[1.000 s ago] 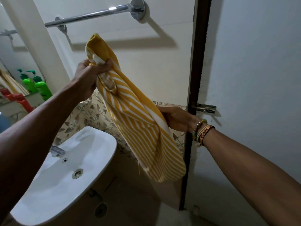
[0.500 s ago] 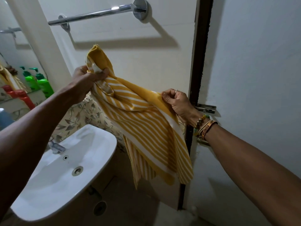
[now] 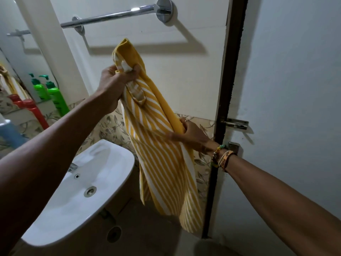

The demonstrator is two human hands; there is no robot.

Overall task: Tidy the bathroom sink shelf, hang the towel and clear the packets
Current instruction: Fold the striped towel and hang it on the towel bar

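We are holding the yellow striped towel [image 3: 158, 163] above the white sink [image 3: 118, 157] and below the chrome towel bar [image 3: 110, 16], not touching it; our left grip [image 3: 114, 84] is clenching its bunched top, and our right grip [image 3: 191, 133] is curling round its side edge

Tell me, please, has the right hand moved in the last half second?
Yes. The right hand, gripping the towel, has dropped from beside the door bolt to below it.

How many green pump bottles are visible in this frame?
2. Both stand at the far left of the view: the right green bottle beside the white wall corner, and the left green bottle just beyond it, which may be only a mirror reflection. More could be hidden off-frame.
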